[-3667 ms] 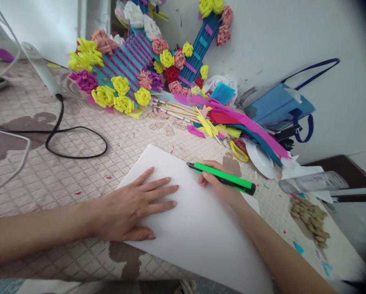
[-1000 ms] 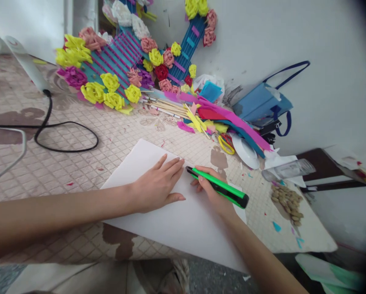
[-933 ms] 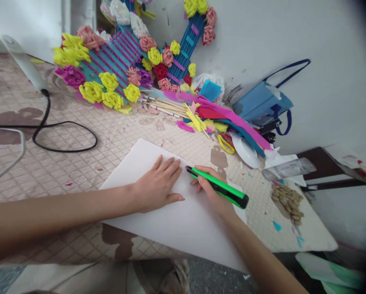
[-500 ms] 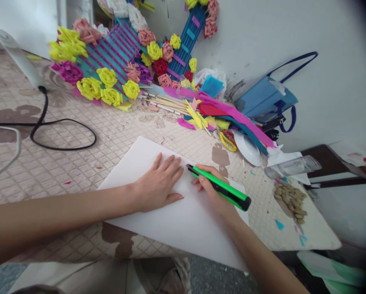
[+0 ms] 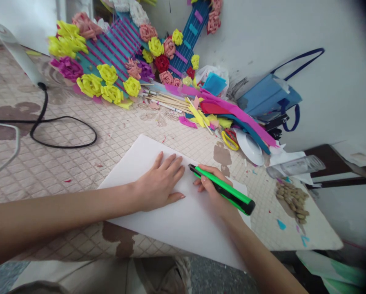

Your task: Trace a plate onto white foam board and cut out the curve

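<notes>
A large white sheet lies on the patterned tablecloth, its near corner hanging past the table edge. My left hand rests flat on the sheet, fingers stretched out and close together. Just right of it, my right hand is closed around a green utility knife. The knife's dark tip touches the sheet near my left fingertips.
At the back stands a blue craft piece covered in paper flowers. Wooden sticks, coloured paper strips, yellow scissors, a white plate, a blue bag, a clear bottle and seeds lie right. A black cable loops left.
Since the earliest frame my left hand slid forward on the sheet toward the knife tip. In the last second both hands stay put; only the camera view shifts slightly.
</notes>
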A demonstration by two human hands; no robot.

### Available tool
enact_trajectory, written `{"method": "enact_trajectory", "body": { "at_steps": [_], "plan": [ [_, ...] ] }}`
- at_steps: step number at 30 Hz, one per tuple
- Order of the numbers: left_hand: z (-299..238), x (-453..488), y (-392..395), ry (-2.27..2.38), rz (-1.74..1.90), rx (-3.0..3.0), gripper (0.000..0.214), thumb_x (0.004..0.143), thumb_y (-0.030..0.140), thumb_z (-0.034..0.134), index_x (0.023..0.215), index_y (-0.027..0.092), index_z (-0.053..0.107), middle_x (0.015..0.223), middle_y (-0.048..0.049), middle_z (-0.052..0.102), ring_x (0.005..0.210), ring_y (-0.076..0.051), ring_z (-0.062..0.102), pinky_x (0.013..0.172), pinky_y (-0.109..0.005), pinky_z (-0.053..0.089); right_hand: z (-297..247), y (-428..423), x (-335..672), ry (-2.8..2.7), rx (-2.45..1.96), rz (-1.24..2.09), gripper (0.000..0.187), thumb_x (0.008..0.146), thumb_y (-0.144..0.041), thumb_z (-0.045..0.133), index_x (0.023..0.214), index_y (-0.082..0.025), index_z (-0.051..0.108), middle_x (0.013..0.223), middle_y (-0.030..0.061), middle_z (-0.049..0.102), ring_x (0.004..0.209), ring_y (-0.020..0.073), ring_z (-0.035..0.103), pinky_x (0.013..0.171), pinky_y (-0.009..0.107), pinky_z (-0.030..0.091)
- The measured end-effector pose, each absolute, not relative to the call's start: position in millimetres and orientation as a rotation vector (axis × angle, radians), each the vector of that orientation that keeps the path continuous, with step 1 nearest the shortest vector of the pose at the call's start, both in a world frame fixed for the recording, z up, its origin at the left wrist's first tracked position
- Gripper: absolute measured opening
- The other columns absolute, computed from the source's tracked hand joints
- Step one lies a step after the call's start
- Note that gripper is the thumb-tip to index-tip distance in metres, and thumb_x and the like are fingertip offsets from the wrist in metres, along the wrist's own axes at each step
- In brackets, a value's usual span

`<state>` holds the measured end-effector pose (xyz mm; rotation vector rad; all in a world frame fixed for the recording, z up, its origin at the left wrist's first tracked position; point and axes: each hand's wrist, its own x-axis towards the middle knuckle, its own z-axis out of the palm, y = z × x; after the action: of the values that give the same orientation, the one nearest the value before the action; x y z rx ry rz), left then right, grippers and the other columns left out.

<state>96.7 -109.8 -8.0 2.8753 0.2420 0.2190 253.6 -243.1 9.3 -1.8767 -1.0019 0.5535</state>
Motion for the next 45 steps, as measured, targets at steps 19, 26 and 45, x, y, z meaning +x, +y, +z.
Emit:
{"method": "enact_trajectory", "body": {
  "at_steps": [19, 26, 45],
  "plan": [
    [-7.8, 97.9, -109.9, 0.241, 0.215, 2.896, 0.067, 0.089, 0.053, 0.046, 0.134, 0.004, 0.043, 0.146, -0.0252, 0.033, 0.136, -0.040, 0.026, 0.109, -0.060, 0.015, 17.8, -253.3, 242.6, -0.994, -1.929, 0.499, 0.027, 0.085, -0.032, 0.056, 0.109, -0.021, 0.062, 0.075, 0.0019, 0.070, 0.057, 0.0118, 0.062, 0.058, 0.026, 0.054],
    [-8.1, 98.7, -110.4, 0.243, 0.206, 2.929, 0.066, 0.090, 0.054, 0.043, 0.135, 0.005, 0.043, 0.147, -0.0244, 0.033, 0.136, -0.039, 0.026, 0.109, -0.060, 0.017, 16.1, -257.3, 241.5, -1.011, -1.927, 0.487, 0.027, 0.086, -0.032, 0.056, 0.110, -0.020, 0.062, 0.075, 0.0012, 0.070, 0.057, 0.0113, 0.063, 0.058, 0.025, 0.055],
    [-8.5, 98.8, -110.8, 0.242, 0.213, 2.933, 0.066, 0.090, 0.054, 0.044, 0.134, 0.005, 0.044, 0.146, -0.0235, 0.035, 0.136, -0.039, 0.027, 0.109, -0.060, 0.017, 15.6, -266.0, 227.9, -0.952, -1.970, 0.420, 0.028, 0.086, -0.033, 0.057, 0.110, -0.021, 0.063, 0.073, 0.0007, 0.070, 0.061, 0.0128, 0.065, 0.063, 0.027, 0.055]
  ]
}}
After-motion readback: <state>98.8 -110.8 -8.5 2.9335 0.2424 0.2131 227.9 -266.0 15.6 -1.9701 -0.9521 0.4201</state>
